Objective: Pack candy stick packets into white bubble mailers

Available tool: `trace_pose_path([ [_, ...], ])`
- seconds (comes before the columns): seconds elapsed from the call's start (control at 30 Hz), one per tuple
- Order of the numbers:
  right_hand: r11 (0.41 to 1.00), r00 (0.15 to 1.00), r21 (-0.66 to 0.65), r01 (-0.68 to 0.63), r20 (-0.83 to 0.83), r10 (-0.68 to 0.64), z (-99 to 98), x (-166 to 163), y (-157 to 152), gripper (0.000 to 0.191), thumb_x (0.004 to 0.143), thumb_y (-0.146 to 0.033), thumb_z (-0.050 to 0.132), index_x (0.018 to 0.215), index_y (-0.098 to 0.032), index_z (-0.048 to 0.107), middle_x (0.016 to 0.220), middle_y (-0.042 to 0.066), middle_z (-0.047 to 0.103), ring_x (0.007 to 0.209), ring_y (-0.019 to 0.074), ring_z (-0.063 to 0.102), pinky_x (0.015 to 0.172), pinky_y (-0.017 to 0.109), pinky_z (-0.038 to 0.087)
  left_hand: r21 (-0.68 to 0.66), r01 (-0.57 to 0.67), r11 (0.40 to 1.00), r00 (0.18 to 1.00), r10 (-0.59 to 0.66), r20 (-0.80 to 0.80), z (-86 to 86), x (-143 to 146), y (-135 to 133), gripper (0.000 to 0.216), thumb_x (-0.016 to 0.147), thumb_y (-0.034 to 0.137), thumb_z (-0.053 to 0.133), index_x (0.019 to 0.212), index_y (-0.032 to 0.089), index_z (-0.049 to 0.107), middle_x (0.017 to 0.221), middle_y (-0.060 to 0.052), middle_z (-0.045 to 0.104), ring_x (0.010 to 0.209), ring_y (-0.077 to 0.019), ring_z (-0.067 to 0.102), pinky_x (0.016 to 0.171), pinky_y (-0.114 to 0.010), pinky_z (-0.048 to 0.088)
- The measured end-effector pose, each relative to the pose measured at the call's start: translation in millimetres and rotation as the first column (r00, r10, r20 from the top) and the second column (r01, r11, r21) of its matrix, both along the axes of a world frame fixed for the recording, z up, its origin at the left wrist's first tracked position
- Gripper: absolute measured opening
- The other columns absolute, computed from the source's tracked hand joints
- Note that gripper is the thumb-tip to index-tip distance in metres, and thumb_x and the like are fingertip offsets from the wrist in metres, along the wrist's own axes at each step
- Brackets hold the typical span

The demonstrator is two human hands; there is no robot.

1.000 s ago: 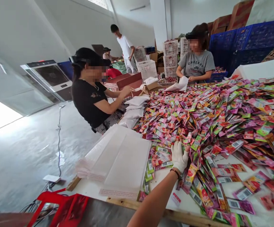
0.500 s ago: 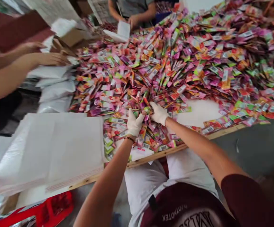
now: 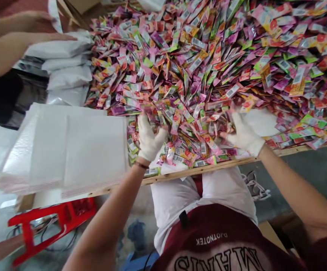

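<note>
A big heap of small colourful sachets [image 3: 208, 60] covers the white table [image 3: 261, 121]. Both my hands wear white gloves. My left hand [image 3: 149, 137] lies flat on the sachets near the table's front edge, fingers stretched forward and thumb apart. My right hand [image 3: 244, 131] rests open at the heap's lower edge beside a bare white patch, fingers spread over a few sachets. Neither hand visibly grips anything. A loose row of sachets [image 3: 191, 150] lies between my hands along the wooden edge.
A stack of white flat bags [image 3: 67, 146] lies at the left of the table. Filled white bags [image 3: 64, 64] are piled beyond it, where another person's arms [image 3: 13, 45] reach in. A red plastic stool [image 3: 47, 226] stands under the table's left end.
My head has tipped further down and closer. My right hand has moved out to the right, away from my left, which stays on the sachets near the front edge.
</note>
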State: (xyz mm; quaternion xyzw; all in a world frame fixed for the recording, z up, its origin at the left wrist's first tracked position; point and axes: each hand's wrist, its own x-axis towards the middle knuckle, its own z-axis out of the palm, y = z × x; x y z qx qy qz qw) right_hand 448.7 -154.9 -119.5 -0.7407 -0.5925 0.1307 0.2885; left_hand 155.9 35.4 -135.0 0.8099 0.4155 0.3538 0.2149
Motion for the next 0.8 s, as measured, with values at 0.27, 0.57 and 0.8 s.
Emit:
trace_pose_path([
  [0.27, 0.842, 0.884, -0.534, -0.072, 0.357, 0.302, -45.5, -46.0, 7.1, 0.084, 0.084, -0.062, 0.055, 0.155, -0.026, 0.031, 0.163, 0.019, 0.021, 0.146, 0.0456, 0.019, 0.108, 0.070, 0.021, -0.101, 0.167, 0.981, 0.764, -0.194, -0.616, -36.0, 31.4, -58.3, 0.104, 0.067, 0.064, 0.073, 0.154, 0.020, 0.035, 0.165, -0.021, 0.013, 0.150, -0.0489, 0.009, 0.117, -0.067, 0.006],
  [0.57, 0.798, 0.887, -0.558, 0.230, 0.457, 0.063, -21.1, 82.8, -49.0, 0.089, 0.077, -0.069, 0.058, 0.152, -0.026, 0.037, 0.154, 0.022, 0.035, 0.138, 0.0495, 0.034, 0.100, 0.069, 0.036, -0.159, 0.165, 0.973, 0.966, -0.192, -0.172, -6.7, -54.7, -40.2, 0.067, 0.086, 0.051, 0.060, 0.142, 0.016, 0.049, 0.146, -0.018, 0.048, 0.142, -0.0326, 0.039, 0.113, -0.047, 0.037],
  [0.8, 0.994, 0.970, -0.103, -0.035, 0.234, 0.059, 17.6, 11.0, -7.7, 0.039, 0.094, -0.033, 0.045, 0.128, -0.023, 0.061, 0.123, 0.011, 0.065, 0.112, 0.0276, 0.060, 0.098, 0.039, 0.047, -0.113, 0.139, 0.984, 0.981, -0.152, -0.119, 0.5, -48.2, -47.7, 0.021, 0.091, 0.027, 0.051, 0.100, 0.018, 0.068, 0.100, -0.008, 0.070, 0.093, -0.0192, 0.066, 0.087, -0.031, 0.052],
])
